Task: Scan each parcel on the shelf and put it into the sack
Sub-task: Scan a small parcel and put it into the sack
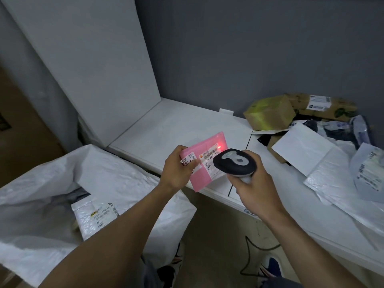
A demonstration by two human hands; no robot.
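Observation:
My left hand (176, 168) grips a pink bubble-mailer parcel (209, 145) by its left edge, tilted above the front edge of the white shelf (166, 125). A white label faces up on it, with a red scanner dot at the label's upper right. My right hand (252, 179) holds a black and grey barcode scanner (234, 162) pointed at that label, its head overlapping the parcel's right side. The open white sack (37, 183) stands to the lower left, with a white labelled mailer (94, 217) inside.
Piled on the right of the shelf are a brown box with yellow-green tape (270, 113), a long brown carton (320, 104), white mailers (299, 148) and grey poly bags (369, 173). A white side panel (93, 69) rises at left. A black cable (253, 256) hangs near my shoes.

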